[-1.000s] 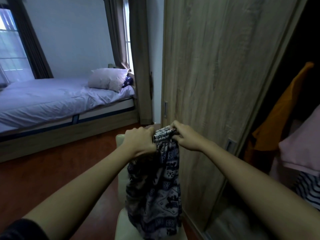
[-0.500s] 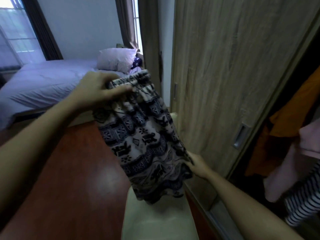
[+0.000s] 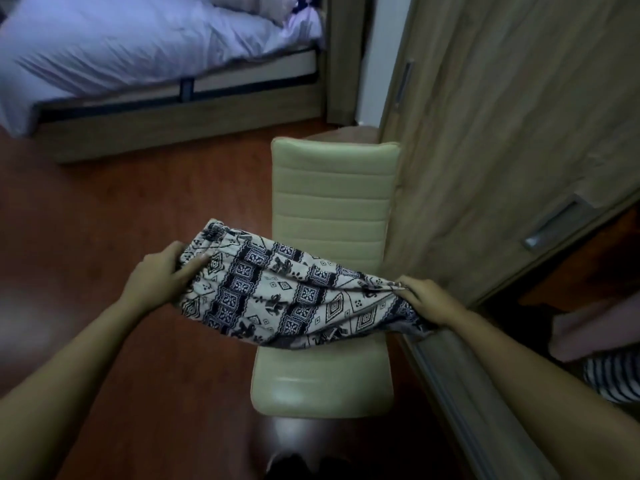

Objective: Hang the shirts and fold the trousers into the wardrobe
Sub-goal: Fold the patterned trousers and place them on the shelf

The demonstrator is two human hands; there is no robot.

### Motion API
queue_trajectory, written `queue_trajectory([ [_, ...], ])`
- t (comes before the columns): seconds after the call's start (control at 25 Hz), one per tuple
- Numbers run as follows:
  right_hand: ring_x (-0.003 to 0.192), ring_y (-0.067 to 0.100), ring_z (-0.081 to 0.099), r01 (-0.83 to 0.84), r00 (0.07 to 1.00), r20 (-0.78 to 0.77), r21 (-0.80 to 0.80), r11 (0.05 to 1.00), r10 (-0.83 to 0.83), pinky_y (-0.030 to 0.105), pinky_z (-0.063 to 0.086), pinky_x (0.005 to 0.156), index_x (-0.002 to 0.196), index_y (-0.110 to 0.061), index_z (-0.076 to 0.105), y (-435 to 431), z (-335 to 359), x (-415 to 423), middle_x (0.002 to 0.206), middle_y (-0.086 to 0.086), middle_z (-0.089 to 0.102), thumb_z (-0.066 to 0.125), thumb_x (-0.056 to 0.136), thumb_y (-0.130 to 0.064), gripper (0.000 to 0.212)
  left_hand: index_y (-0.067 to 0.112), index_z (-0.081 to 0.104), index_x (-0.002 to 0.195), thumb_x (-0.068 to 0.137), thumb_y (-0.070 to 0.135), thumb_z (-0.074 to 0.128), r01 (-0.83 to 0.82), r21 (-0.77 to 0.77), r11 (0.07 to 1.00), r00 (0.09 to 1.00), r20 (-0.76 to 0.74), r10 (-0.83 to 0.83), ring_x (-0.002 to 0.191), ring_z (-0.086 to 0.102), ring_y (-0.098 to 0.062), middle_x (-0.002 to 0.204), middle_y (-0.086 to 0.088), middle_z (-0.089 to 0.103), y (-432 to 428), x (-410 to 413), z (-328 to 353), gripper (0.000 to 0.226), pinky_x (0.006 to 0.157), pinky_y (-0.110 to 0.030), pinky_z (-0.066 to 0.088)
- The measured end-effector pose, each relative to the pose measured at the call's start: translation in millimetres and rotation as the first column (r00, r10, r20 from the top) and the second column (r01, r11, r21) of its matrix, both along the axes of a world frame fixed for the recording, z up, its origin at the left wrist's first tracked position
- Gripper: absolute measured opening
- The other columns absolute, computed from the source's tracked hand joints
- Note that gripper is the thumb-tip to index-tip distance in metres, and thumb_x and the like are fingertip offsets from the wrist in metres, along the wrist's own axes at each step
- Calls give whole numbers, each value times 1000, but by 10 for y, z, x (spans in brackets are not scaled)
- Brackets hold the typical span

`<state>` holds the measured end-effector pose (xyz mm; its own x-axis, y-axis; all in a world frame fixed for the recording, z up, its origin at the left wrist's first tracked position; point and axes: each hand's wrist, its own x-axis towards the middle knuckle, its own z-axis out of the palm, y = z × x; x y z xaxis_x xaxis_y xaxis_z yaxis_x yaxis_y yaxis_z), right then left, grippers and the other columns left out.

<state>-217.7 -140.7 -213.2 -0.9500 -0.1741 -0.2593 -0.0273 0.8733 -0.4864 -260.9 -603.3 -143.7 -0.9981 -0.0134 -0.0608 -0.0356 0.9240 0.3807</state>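
Trousers (image 3: pixel 294 299) mid-fold: left hand (image 3: pixel 162 275) pinches the waistband (image 3: pixel 221 233) at nine o'clock, right hand (image 3: pixel 426 299) clutches the leg end at three; next, likely, bring both ends together.

patterned trousers (image 3: pixel 280 296) stretched above chair (image 3: pixel 332 199), left hand (image 3: pixel 161 278), right hand (image 3: pixel 427 301)

Open floor (image 3: pixel 114 216) left of the chair (image 3: pixel 330 188), right up to the bed frame (image 3: pixel 173 133). Right side is tight: wardrobe door (image 3: pixel 502 133) just beside the chair's right edge. The trousers (image 3: pixel 294 296) span the middle of the seat (image 3: pixel 322 375); its front edge is bare. Beyond the door, hanging clothes (image 3: pixel 595 327) seem to crowd the dark opening.
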Motion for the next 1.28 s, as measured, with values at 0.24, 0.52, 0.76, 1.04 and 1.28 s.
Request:
queue_trajectory([
  [0.24,69,25,51,-28,990,137,163,986,5,31,34,51,92,-21,46,-85,-803,-515,74,0,56,39,98,-39,20,11,48,75,82,67,44,-111,112,987,982,162,92,56,63,-20,59,-1,63,84,-265,-1102,57,63,-38,55],
  [0.52,109,33,55,101,977,149,302,948,-151,39,44,84,115,-10,49,-347,-3047,-788,128,15,53,44,95,-14,21,5,46,87,86,59,47,-273,-19,962,907,329,264,72,54,-30,82,-16,60,196,-582,-3222,54,62,-37,42],
  [0.76,147,22,6,57,979,174,245,968,-102,42,7,117,150,-13,12,-497,-3572,-142,160,6,3,34,98,-43,64,7,52,101,82,47,64,-381,155,911,887,340,313,78,61,-31,93,-14,58,412,-753,-3188,46,65,-40,54],
  [1.04,141,15,-25,-25,937,342,285,958,-77,44,-4,119,147,-14,-16,-464,-3732,-78,146,0,-33,22,90,-65,85,16,33,136,84,46,60,63,89,994,964,252,-83,119,47,-27,143,-14,33,1846,-46,-3377,65,90,-39,47],
  [1.28,138,17,-31,-48,938,345,246,968,-41,40,-8,115,145,-12,-21,-442,-3831,-65,144,3,-38,-3,63,-86,112,22,-25,142,96,55,16,450,-140,882,829,432,-354,140,-26,-24,152,-6,-30,2138,217,-4393,70,117,-53,5],
])
